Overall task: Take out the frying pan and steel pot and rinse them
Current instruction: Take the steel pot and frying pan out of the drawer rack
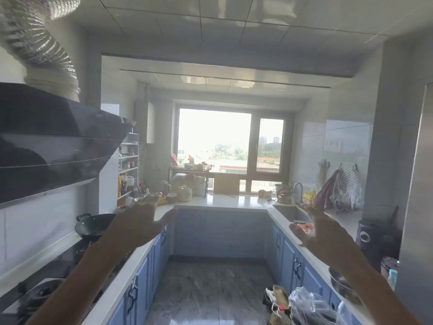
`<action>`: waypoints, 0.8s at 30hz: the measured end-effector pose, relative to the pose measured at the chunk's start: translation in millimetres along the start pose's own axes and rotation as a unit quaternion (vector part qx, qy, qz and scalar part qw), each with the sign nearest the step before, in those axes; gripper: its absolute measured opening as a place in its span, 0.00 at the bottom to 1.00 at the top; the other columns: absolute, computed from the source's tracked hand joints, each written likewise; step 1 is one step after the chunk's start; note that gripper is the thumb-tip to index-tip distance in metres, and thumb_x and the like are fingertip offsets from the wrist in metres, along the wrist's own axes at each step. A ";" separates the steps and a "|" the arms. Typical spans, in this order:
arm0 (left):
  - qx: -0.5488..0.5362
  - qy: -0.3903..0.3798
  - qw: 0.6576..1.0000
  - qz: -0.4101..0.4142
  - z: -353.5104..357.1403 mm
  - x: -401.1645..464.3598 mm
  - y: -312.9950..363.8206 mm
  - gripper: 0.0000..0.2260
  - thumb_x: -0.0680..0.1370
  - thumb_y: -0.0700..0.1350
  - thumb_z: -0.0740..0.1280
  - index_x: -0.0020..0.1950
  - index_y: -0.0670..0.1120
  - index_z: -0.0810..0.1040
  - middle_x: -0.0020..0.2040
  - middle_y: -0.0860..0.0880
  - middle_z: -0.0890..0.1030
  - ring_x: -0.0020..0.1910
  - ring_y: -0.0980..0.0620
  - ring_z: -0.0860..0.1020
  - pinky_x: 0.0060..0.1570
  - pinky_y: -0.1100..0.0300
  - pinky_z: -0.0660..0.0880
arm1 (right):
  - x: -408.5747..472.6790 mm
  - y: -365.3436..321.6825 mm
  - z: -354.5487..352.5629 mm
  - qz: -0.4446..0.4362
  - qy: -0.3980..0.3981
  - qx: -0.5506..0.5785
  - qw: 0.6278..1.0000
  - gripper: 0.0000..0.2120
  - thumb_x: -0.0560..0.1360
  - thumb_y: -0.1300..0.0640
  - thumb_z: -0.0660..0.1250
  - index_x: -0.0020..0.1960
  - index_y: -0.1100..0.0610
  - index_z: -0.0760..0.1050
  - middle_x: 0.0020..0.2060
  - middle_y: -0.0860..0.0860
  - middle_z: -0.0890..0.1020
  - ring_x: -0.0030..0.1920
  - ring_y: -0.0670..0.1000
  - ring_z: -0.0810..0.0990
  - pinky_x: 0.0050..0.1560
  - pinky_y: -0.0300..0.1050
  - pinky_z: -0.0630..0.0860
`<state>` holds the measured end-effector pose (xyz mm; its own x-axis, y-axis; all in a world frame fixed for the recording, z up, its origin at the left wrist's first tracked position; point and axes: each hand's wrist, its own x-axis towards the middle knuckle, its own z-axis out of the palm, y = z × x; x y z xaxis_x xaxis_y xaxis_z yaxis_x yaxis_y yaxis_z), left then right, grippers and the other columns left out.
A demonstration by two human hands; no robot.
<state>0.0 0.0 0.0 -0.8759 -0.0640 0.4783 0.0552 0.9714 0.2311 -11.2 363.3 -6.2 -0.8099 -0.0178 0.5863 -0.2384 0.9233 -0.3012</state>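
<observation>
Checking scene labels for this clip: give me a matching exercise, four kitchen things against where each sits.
Things:
1. black wok
2. sink
3. range hood
4. round wire rack

Places:
A. hanging on the right wall
B. on the stove at left
C. set in the right counter
D. high on the left wall

Pairs: 1-B, 2-C, 3-D, 4-A

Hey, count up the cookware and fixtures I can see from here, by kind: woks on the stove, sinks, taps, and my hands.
Wok on the stove: 1
Sink: 1
Tap: 1
Hands: 2, the left hand and the right hand, both open and holding nothing
Total: 5
</observation>
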 end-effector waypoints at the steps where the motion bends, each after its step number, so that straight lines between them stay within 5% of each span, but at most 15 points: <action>1: -0.005 -0.001 1.000 0.000 1.1 1.2 1.1 0.43 0.67 0.72 0.43 0.75 0.48 0.59 0.76 0.51 0.61 0.74 0.52 0.63 0.71 0.48 0.63 | 1.7 2.3 1.2 -0.004 0.003 0.003 1.000 0.29 0.74 0.46 0.65 0.72 0.53 0.64 0.69 0.51 0.71 0.68 0.51 0.70 0.66 0.45 0.66; 14: 0.012 -0.015 1.000 0.007 61.0 43.6 98.8 0.35 0.75 0.69 0.49 0.74 0.46 0.61 0.75 0.49 0.65 0.73 0.49 0.65 0.72 0.48 0.57 | 17.0 87.8 7.5 0.021 -0.018 0.037 0.999 0.28 0.74 0.47 0.66 0.71 0.54 0.64 0.67 0.52 0.74 0.64 0.52 0.75 0.64 0.51 0.72; 24: -0.023 -0.034 0.999 0.010 176.1 149.5 123.9 0.38 0.71 0.69 0.48 0.75 0.48 0.59 0.75 0.52 0.64 0.70 0.52 0.68 0.66 0.51 0.68 | 110.6 177.6 98.6 0.059 -0.032 0.062 0.996 0.27 0.74 0.47 0.65 0.71 0.51 0.63 0.67 0.49 0.74 0.66 0.50 0.73 0.66 0.51 0.70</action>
<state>-208.5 151.1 -49.1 -0.9047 -0.0268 0.4251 0.0939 0.9609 0.2605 -196.0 487.4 -68.9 -0.8673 0.0595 0.4942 -0.2017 0.8657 -0.4582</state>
